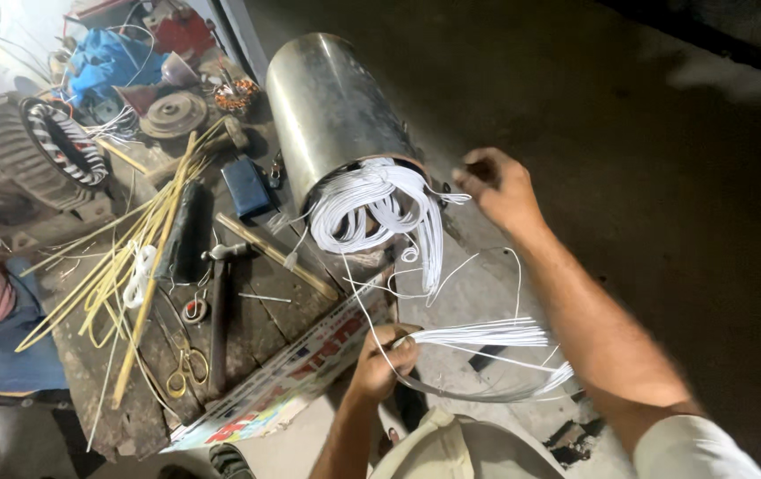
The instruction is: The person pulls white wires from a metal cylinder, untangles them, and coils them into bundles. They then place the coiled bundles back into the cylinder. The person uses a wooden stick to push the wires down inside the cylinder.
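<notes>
1. While gripping a bundle of white wires (487, 335), the left hand (384, 359) hovers just off the workbench edge (247, 417).
2. Right hand (497, 186), fingers pinched on a strand, sits beside the steel motor stator (327, 106), whose white winding loops (371, 208) spill from its open mouth.
3. Dark floor (682, 204) lies open at right.

Head view: at lower centre, the left hand (383, 355) is gripping a bundle of thin white wires (487, 335); at centre right, the right hand (497, 184) is closing beside the steel cylindrical motor housing (327, 106), white coils (371, 208) spilling out.
</notes>
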